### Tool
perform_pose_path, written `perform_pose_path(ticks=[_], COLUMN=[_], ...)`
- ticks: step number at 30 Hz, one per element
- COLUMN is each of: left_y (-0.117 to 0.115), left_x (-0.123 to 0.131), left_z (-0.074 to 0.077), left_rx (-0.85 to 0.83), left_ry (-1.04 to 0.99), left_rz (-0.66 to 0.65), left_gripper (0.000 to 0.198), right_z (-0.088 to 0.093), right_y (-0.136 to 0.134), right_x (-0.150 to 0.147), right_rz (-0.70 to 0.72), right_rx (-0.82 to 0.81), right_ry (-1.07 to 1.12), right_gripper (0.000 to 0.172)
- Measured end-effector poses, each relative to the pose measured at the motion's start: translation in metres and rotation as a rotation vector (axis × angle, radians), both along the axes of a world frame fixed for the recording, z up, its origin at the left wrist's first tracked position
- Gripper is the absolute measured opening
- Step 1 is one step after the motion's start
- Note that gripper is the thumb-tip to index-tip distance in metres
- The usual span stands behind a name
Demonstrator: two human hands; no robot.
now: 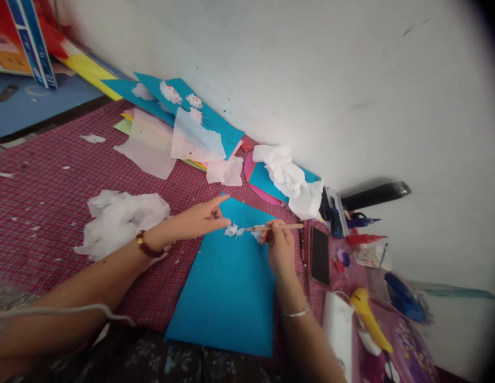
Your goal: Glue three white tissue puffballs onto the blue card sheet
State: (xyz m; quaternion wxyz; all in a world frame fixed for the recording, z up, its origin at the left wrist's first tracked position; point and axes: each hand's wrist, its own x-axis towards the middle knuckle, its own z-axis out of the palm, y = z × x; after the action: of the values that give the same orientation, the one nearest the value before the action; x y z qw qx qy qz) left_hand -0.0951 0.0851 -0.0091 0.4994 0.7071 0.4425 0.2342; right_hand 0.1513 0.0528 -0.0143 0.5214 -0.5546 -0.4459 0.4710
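A blue sheet of card (227, 292) lies on the cloth before me, with a small crumpled white paper tuft (231, 230) near its far end. My left hand (201, 217) hovers at the sheet's left edge, index finger stretched out and thumb apart, its thumb tip close to the tuft. Between the fingers of my right hand (279, 242) is a thin wooden stick (291, 226), held almost level, its narrow tip pointing left toward the tuft. A second white scrap (256, 235) shows beside my right fingers, partly hidden by them.
White tissue (119, 221) is heaped at left. Blue cards with white tufts (171, 93) lean on the wall; crumpled white paper (289, 178) lies nearby. At right are a phone (319, 255), a yellow glue gun (369, 319), a white power strip (338, 330) and a paper cup (372, 257).
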Motion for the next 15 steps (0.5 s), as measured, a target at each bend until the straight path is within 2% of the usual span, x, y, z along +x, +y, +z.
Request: perform_pose_path(ticks=[2,5,15], left_y=[0.0039,0.0064,0.0067], left_x=[-0.0015,-0.0003,0.0050], left_z=[0.0028,0.0050,-0.0046], left_rx=[-0.011,0.012,0.068], left_ry=[0.000,0.062,0.129], left_rz=[0.045,0.025,0.082], left_gripper=[0.052,0.040,0.030], right_z=[-0.0014,-0.0042,-0.0061], right_y=[-0.0059,-0.0110,-0.0099], right_x=[0.0008,0.0009,-0.0048], right_rz=[-0.005,0.015,0.137], right_rx=[0.065,0.108,0.084], right_ry=[-0.098,-0.204,-0.321], right_gripper=[0.021,0.023,0.030])
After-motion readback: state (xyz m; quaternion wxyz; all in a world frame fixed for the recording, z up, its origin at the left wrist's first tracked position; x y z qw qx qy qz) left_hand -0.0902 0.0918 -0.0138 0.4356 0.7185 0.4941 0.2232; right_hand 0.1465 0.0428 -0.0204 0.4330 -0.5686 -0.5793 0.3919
